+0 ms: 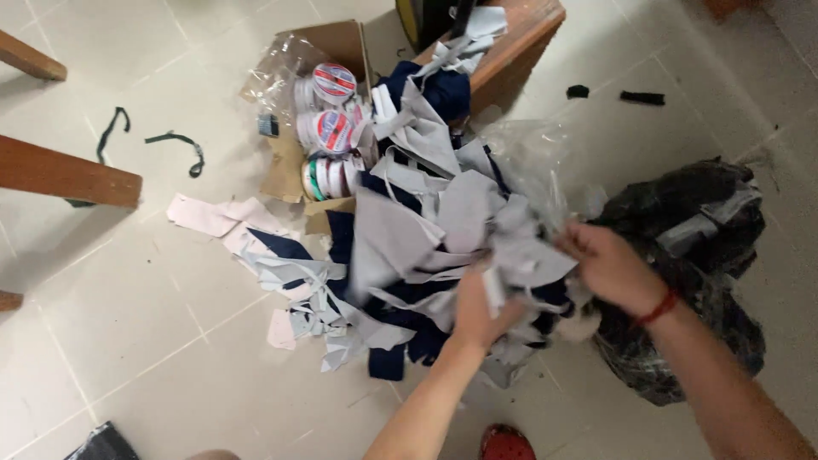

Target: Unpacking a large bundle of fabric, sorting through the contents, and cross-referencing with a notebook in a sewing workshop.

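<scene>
A: Logging the surface: pale square floor tiles (153,341) with thin grout lines are running across the whole view. Brown wooden furniture legs (68,175) are showing at the left edge, a brown wooden bench corner (524,38) at the top.

B: Other items lying about?

A: An open brown cardboard box (336,43) is holding round tape rolls (332,132) with red and blue faces. A crumpled black plastic bag (682,255) is sitting at right. Dark fabric strips (175,140) are lying loose on the tiles at upper left.

B: The pile and the hands?

A: The heap of grey and navy fabric scraps (409,230) is spreading from the box toward the bag. The left hand (481,311) is digging into its near edge, fingers clenching a bunch of grey scraps. The right hand (609,264) is gripping crinkled clear plastic sheeting (532,162) at the heap's right side, fingers curling closed around it, just beside the bag.
</scene>
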